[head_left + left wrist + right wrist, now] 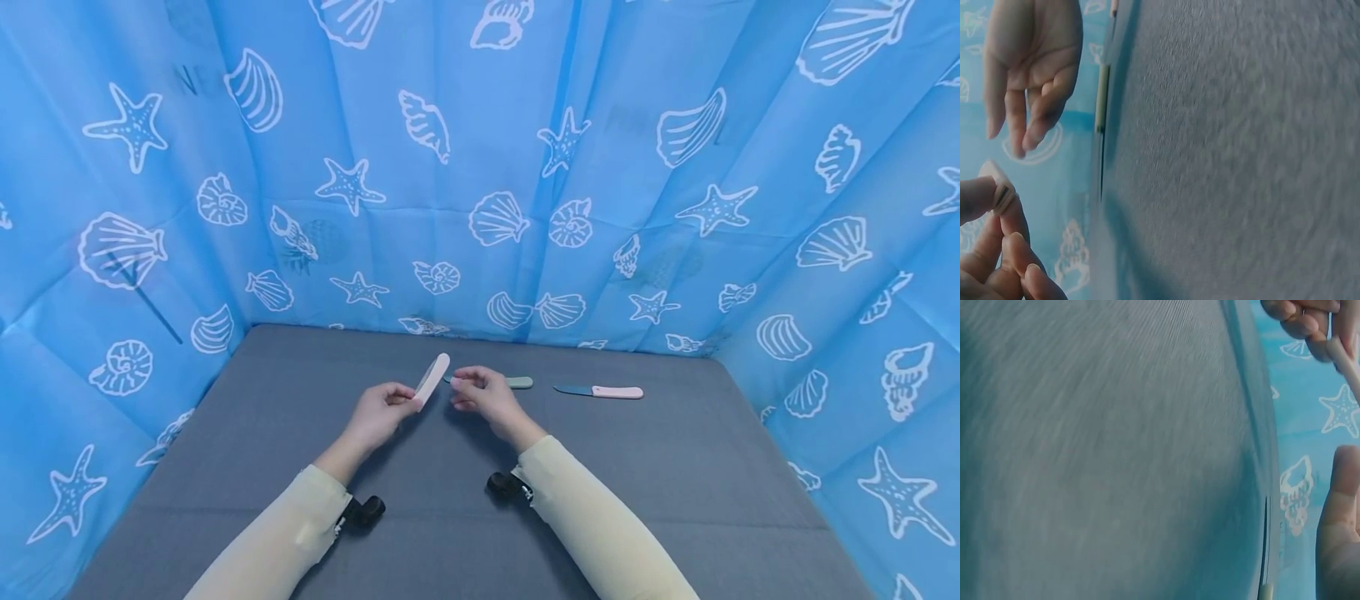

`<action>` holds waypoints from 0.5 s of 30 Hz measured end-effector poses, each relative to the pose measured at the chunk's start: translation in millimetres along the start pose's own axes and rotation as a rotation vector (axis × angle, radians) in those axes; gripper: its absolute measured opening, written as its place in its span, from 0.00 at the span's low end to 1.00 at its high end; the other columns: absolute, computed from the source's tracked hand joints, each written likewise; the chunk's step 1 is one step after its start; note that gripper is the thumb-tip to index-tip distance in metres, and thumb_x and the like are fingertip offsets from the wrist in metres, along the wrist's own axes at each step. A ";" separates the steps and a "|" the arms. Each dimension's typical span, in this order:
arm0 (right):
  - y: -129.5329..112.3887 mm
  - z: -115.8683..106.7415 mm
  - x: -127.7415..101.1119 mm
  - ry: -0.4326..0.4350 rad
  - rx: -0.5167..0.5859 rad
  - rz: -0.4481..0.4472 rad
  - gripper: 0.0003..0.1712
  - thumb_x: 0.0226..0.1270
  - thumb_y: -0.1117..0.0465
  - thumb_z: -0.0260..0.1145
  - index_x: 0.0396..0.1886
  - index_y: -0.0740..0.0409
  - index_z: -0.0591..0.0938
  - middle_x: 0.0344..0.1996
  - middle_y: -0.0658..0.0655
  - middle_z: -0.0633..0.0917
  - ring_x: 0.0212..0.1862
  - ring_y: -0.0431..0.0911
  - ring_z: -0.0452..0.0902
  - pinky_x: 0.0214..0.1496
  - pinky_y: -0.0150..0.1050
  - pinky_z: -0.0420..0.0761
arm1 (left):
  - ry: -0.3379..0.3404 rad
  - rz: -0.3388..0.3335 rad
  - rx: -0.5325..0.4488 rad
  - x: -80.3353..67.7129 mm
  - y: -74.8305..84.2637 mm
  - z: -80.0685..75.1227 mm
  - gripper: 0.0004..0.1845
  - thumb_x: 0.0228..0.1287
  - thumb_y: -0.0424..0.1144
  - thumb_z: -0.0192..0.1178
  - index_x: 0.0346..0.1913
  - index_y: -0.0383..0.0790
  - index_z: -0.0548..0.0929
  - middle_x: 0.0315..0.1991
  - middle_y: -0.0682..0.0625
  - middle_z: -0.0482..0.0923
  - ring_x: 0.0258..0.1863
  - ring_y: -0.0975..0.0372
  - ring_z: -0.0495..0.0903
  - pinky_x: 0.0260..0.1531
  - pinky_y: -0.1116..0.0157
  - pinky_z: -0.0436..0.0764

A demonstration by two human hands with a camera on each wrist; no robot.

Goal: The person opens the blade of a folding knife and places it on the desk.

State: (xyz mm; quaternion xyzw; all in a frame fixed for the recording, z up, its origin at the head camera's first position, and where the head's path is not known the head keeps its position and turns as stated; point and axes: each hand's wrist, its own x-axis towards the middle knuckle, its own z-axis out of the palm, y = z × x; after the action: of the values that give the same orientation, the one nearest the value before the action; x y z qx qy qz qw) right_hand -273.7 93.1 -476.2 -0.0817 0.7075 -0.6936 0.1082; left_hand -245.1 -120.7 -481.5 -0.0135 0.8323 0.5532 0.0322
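The left hand (381,412) pinches the lower end of a pale pink knife sheath (432,379) between thumb and curled fingers, so that the sheath stands tilted up and away from the fingertips, above the grey table (675,467). The right hand (483,393) hovers just beside the sheath, apart from it, its fingers relaxed and loosely bent, holding nothing. Just beyond the right fingers a small knife with a grey-green handle (517,382) lies flat on the table, partly hidden by the hand. Farther out past the right fingers lies a second knife with a pink handle (600,391) and blue blade. A blue seashell-print cloth (480,167) walls the table.
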 end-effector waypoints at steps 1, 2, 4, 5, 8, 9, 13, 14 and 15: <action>-0.4 2.2 0.3 0.009 0.021 -0.005 0.22 0.74 0.64 0.63 0.60 0.75 0.74 0.50 0.78 0.79 0.41 0.52 0.85 0.45 0.42 0.85 | 0.001 0.000 -0.003 -0.8 0.5 1.1 0.12 0.66 0.42 0.68 0.45 0.38 0.85 0.38 0.47 0.83 0.33 0.58 0.77 0.30 0.64 0.75; -0.2 4.2 1.0 0.014 0.042 -0.012 0.22 0.73 0.64 0.63 0.60 0.75 0.74 0.50 0.79 0.79 0.41 0.52 0.85 0.46 0.44 0.85 | 0.003 0.001 -0.008 -1.4 0.9 2.3 0.12 0.66 0.42 0.68 0.45 0.37 0.85 0.38 0.47 0.84 0.32 0.58 0.77 0.30 0.64 0.75; 0.6 7.9 2.2 0.027 0.068 -0.027 0.22 0.73 0.65 0.63 0.60 0.75 0.74 0.49 0.78 0.80 0.41 0.51 0.86 0.47 0.46 0.85 | 0.007 -0.002 -0.023 -2.5 1.8 4.8 0.11 0.66 0.42 0.68 0.45 0.37 0.85 0.37 0.47 0.84 0.32 0.58 0.77 0.29 0.64 0.74; 0.6 9.7 2.6 0.034 0.077 -0.029 0.22 0.73 0.65 0.64 0.60 0.74 0.74 0.48 0.76 0.81 0.40 0.50 0.86 0.47 0.46 0.85 | 0.008 -0.003 -0.029 -2.8 2.0 6.1 0.11 0.66 0.41 0.68 0.45 0.37 0.85 0.37 0.47 0.84 0.32 0.57 0.77 0.29 0.64 0.74; 1.1 14.1 3.6 0.049 0.098 -0.037 0.22 0.74 0.65 0.63 0.61 0.73 0.73 0.44 0.70 0.84 0.38 0.47 0.85 0.45 0.44 0.85 | 0.001 -0.002 -0.040 -4.8 3.5 9.3 0.11 0.66 0.41 0.68 0.44 0.37 0.85 0.36 0.47 0.85 0.33 0.54 0.78 0.28 0.64 0.74; 1.0 15.3 3.7 0.056 0.103 -0.035 0.22 0.74 0.65 0.63 0.61 0.72 0.73 0.42 0.68 0.85 0.37 0.46 0.85 0.44 0.42 0.85 | -0.003 -0.003 -0.043 -5.4 3.8 10.2 0.11 0.66 0.41 0.68 0.44 0.37 0.85 0.36 0.47 0.85 0.33 0.53 0.79 0.28 0.64 0.74; 1.0 18.0 3.9 0.075 0.145 -0.019 0.21 0.74 0.67 0.62 0.62 0.70 0.72 0.37 0.59 0.85 0.35 0.43 0.84 0.40 0.37 0.85 | -0.020 -0.008 -0.048 -7.3 5.0 12.8 0.11 0.66 0.42 0.68 0.45 0.38 0.85 0.37 0.48 0.85 0.37 0.50 0.80 0.29 0.63 0.75; 0.9 18.2 3.6 0.076 0.151 -0.017 0.21 0.74 0.67 0.62 0.62 0.70 0.72 0.36 0.58 0.85 0.35 0.43 0.84 0.40 0.36 0.85 | -0.025 -0.008 -0.049 -7.7 4.9 13.4 0.11 0.66 0.42 0.68 0.45 0.38 0.84 0.37 0.48 0.84 0.37 0.50 0.80 0.30 0.63 0.75; 0.8 18.2 3.4 0.079 0.156 -0.010 0.21 0.74 0.67 0.62 0.62 0.70 0.72 0.36 0.58 0.84 0.35 0.43 0.84 0.40 0.36 0.85 | -0.032 -0.008 -0.047 -7.8 4.7 14.1 0.11 0.66 0.41 0.67 0.45 0.38 0.84 0.37 0.48 0.84 0.37 0.51 0.80 0.30 0.64 0.75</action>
State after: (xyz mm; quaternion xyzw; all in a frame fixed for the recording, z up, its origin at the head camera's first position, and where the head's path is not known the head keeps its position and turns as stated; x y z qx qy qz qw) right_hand -272.1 74.6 -477.3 -0.0494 0.6545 -0.7499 0.0827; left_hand -237.1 -106.0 -482.2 -0.0088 0.8184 0.5727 0.0472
